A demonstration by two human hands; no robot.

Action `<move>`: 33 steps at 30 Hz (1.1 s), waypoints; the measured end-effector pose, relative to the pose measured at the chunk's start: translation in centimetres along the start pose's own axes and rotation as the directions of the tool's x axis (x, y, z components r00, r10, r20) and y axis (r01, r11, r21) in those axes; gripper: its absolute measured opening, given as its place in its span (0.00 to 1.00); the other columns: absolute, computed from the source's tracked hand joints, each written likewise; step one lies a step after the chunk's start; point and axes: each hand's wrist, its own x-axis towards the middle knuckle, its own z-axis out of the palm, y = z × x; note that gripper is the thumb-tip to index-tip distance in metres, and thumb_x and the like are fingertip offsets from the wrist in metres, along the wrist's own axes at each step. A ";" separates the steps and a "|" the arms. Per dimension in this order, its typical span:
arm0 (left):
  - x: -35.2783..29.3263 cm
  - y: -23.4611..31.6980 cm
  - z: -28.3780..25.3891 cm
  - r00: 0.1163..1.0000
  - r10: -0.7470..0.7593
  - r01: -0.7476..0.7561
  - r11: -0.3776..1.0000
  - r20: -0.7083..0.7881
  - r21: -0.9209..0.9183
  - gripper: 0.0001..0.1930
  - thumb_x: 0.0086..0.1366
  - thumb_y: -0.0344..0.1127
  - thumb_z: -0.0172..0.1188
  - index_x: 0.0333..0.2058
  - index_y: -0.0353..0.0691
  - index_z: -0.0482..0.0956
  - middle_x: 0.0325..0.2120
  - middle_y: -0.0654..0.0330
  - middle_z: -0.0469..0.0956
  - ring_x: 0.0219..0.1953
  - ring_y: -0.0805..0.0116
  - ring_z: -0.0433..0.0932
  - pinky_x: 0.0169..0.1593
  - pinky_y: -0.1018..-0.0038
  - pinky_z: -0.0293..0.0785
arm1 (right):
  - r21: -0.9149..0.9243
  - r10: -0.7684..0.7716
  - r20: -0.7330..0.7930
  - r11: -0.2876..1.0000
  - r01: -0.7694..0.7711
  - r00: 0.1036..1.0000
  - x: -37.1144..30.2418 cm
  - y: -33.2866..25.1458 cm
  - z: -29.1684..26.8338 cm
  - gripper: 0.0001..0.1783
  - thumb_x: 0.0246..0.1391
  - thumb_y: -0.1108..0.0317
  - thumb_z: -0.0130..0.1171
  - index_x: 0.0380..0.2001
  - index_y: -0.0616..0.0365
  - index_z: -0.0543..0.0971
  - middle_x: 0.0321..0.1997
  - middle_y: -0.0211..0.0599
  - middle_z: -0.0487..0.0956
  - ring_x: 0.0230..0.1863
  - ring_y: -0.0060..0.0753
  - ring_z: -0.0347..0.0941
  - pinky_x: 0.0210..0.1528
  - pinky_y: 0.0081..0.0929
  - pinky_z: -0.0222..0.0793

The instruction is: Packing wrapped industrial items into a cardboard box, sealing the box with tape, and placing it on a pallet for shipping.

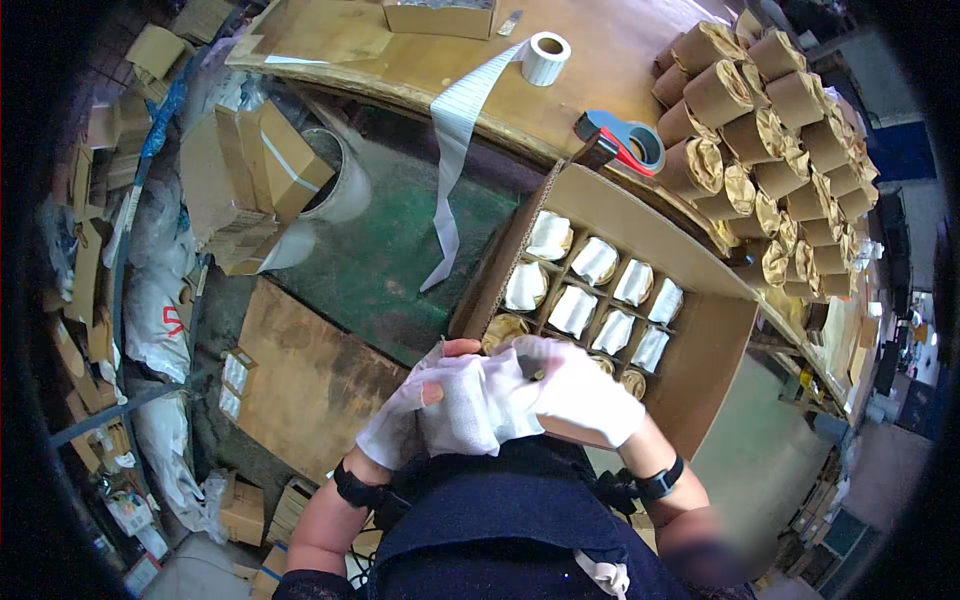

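In front of my waist, a white-wrapped bundle [472, 408] lies between my hands. My left hand [402, 412], in a white glove with bare fingertips, is closed around its left side. My right hand [588, 396], gloved too, curls over the right end, its fingers partly blurred. What lies inside the wrapping cannot be seen. Just beyond my hands stands an open cardboard box [655, 215], divided into cells. Several white-wrapped pieces [573, 310] fill the cells in rows. Brown paper tops [632, 383] show in the cells nearer me, partly hidden by my right hand.
On the wooden table [400, 50] lie a label roll [546, 58] with its strip hanging over the edge and a blue-and-red tape dispenser [625, 143]. Brown paper-wrapped cylinders [760, 140] are stacked at right. Flattened cartons [240, 180] lean at left, above a wooden board [300, 390].
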 end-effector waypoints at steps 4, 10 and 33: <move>-0.1 -1.7 -0.6 0.994 -0.104 0.104 0.994 -0.031 -0.013 0.38 0.48 0.50 0.71 0.54 0.40 0.66 0.49 0.57 0.72 0.50 0.63 0.74 0.54 0.69 0.72 | 0.253 0.298 0.104 0.915 -0.315 0.949 -1.6 0.0 0.8 0.24 0.47 0.56 0.66 0.44 0.61 0.77 0.34 0.33 0.80 0.36 0.21 0.74 0.42 0.21 0.70; -1.8 -3.1 -1.0 0.991 -0.105 0.096 0.990 -0.083 -0.102 0.36 0.48 0.47 0.70 0.53 0.41 0.66 0.48 0.57 0.73 0.50 0.64 0.74 0.55 0.69 0.71 | 0.471 0.193 -0.243 0.880 -0.058 0.951 -3.6 2.9 -0.8 0.20 0.50 0.65 0.65 0.44 0.62 0.74 0.38 0.30 0.77 0.36 0.23 0.73 0.43 0.21 0.71; -0.5 -2.2 3.4 0.986 -0.123 0.141 0.976 -0.113 0.164 0.30 0.50 0.44 0.68 0.51 0.44 0.68 0.46 0.61 0.73 0.48 0.71 0.72 0.52 0.76 0.68 | -0.477 0.210 -0.080 0.850 -0.223 0.974 -3.2 -4.0 0.1 0.23 0.45 0.52 0.65 0.38 0.61 0.81 0.23 0.42 0.79 0.27 0.24 0.76 0.35 0.25 0.73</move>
